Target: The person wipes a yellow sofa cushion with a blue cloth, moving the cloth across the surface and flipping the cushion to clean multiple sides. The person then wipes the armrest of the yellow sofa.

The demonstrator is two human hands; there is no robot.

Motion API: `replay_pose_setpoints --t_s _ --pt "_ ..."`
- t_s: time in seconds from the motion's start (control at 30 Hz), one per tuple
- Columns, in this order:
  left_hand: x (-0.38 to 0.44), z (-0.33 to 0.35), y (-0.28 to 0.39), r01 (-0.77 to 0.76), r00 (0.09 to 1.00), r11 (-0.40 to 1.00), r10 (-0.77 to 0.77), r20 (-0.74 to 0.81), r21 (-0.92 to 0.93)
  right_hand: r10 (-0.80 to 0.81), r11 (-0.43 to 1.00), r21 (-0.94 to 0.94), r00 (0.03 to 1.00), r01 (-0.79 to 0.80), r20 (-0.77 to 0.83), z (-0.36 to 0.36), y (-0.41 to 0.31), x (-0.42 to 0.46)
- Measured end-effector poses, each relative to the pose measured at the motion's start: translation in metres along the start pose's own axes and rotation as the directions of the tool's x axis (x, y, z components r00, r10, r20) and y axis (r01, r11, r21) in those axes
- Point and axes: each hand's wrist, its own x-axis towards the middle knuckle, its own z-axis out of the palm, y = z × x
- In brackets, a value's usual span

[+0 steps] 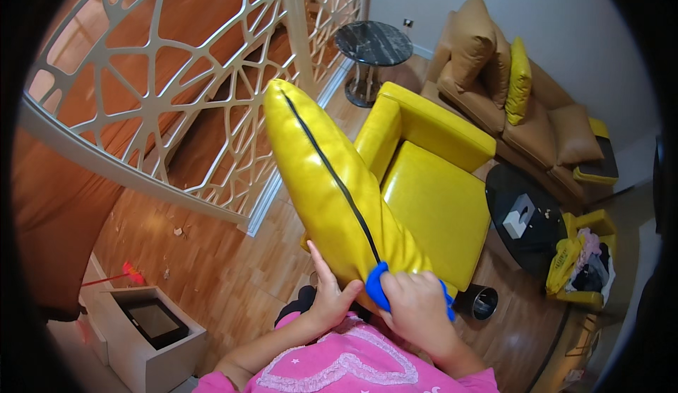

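A yellow leather-like cushion (328, 191) with a black zip along its edge stands tilted before me, partly in front of a yellow armchair (434, 207). My left hand (331, 292) lies against the cushion's lower left side, with the thumb apart from the fingers. My right hand (418, 297) is closed on a blue cloth (377, 287), which touches the cushion near the lower end of the zip. Some of the cloth sticks out beyond the right side of that hand. The cushion's lowest part is hidden behind my hands.
A white lattice screen (159, 96) stands at the left. Behind the armchair are a round marble-topped side table (373, 43) and a tan sofa (529, 139). A black oval table (495, 202) and a dark bin (483, 303) stand right; an open drawer (175, 361) is lower left.
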Motion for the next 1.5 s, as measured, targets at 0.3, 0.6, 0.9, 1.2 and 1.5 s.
replay_pose_setpoints --t_s 0.3,0.6,0.9,1.2,1.5 --pt "0.03 0.035 0.027 0.065 0.979 0.963 -0.01 -0.206 0.262 0.134 0.851 0.496 0.984 -0.174 0.115 -0.018 0.039 0.012" --pt "0.036 0.048 0.044 0.13 0.95 0.961 -0.05 -0.308 0.245 -0.292 0.9 0.395 0.927 0.183 0.234 -0.052 0.103 -0.006" --pt "0.035 0.044 0.04 0.156 0.937 0.93 -0.033 -0.348 0.332 -0.572 0.727 0.469 0.82 0.501 0.011 -0.003 0.112 0.064" --pt "0.034 0.05 0.044 0.171 0.935 0.947 -0.069 -0.348 0.27 -0.512 0.812 0.329 0.859 0.483 0.004 -0.001 0.11 0.105" --pt "0.031 0.049 0.046 0.158 0.939 0.947 -0.056 -0.34 0.278 -0.682 0.684 0.485 0.713 0.544 0.161 -0.021 0.112 0.082"
